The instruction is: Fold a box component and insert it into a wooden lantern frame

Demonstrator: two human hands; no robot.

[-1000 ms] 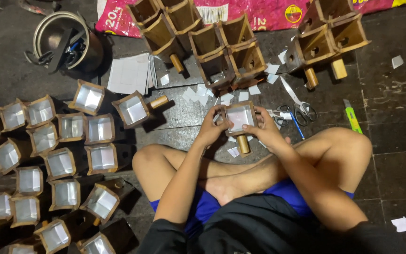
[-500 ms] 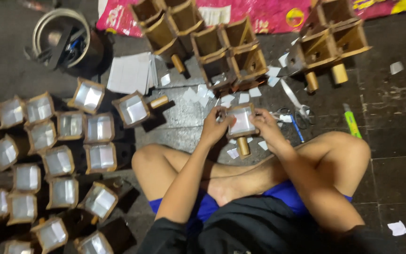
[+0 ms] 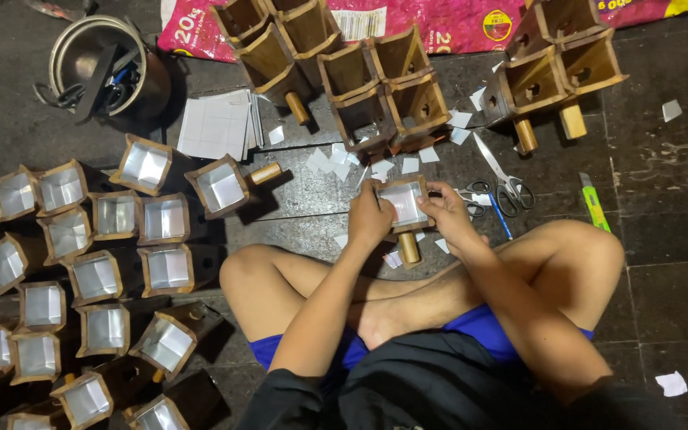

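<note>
Black shirt, blue shorts, bare arms and legs.

Left hand (image 3: 369, 219) shifted onto wooden box (image 3: 404, 205) top edge.

Dark stone tiles of the floor (image 3: 678, 287) are carrying rows of small wooden boxes lined with silvery sheet (image 3: 81, 263), crowding its left edge. Unlined wooden boxes with peg handles (image 3: 376, 87) are standing along the far edge against a pink printed sack (image 3: 447, 24). A metal pot (image 3: 101, 64) is sitting at the far left corner, a stack of white paper squares (image 3: 216, 123) lying beside it. Scissors (image 3: 499, 179), what is probably a green utility knife (image 3: 596, 203) and paper scraps (image 3: 344, 163) are scattering mid-floor.
</note>
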